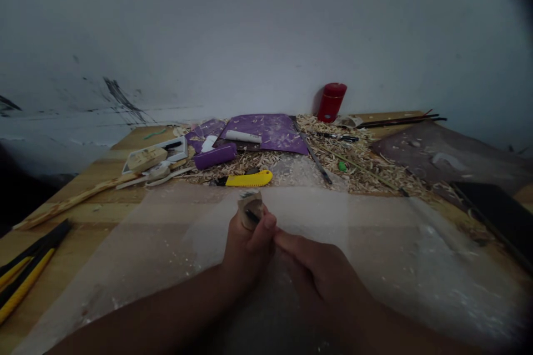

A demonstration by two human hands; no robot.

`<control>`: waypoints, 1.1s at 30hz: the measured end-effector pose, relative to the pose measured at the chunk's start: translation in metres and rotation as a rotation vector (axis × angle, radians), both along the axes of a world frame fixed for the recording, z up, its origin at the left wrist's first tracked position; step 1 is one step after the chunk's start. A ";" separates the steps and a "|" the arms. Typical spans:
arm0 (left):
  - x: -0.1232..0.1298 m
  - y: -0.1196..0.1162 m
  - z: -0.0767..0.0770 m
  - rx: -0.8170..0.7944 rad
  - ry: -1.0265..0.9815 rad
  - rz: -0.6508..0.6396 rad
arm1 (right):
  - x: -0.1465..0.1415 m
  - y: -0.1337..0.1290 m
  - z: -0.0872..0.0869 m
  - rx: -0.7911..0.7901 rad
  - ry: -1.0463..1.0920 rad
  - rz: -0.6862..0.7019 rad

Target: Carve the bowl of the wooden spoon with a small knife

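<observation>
We look from the person's head, forward and down at the near hands (247,249), over the tabletop (62,255) to the far wall (266,28).

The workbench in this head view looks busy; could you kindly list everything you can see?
Wood piece: one, pale brown, held at centre.
Utility knife: one, yellow, beyond the hands.
Utility knives: two, yellow and black, left edge.
Mat: one, purple, back centre.
Tube: one, purple, beside mat.
Canister: one, red, against wall.
Wood shavings: many, pale, along back.
Stick: one, pale wood, left.
Board: one, dark, right.
Left hand: one, centre, gripping the wood piece.
Right hand: one, centre, fingers by left thumb.
</observation>
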State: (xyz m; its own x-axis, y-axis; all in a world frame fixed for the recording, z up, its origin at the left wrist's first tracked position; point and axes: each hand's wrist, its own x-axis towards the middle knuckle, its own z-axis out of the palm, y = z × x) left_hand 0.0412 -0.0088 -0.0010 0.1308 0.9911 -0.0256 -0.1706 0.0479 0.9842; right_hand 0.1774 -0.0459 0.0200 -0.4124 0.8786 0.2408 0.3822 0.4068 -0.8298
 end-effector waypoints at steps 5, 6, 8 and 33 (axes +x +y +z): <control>0.003 0.002 0.007 -0.125 -0.156 -0.113 | 0.005 0.003 0.006 -0.004 -0.035 0.000; 0.002 0.003 0.007 -0.136 -0.169 -0.126 | 0.006 0.003 0.005 -0.012 -0.028 0.004; 0.001 0.004 0.005 -0.141 -0.184 -0.153 | 0.008 0.003 0.004 -0.005 -0.020 0.010; 0.009 0.000 0.003 -0.202 -0.063 0.028 | 0.010 -0.001 -0.007 0.080 -0.134 -0.027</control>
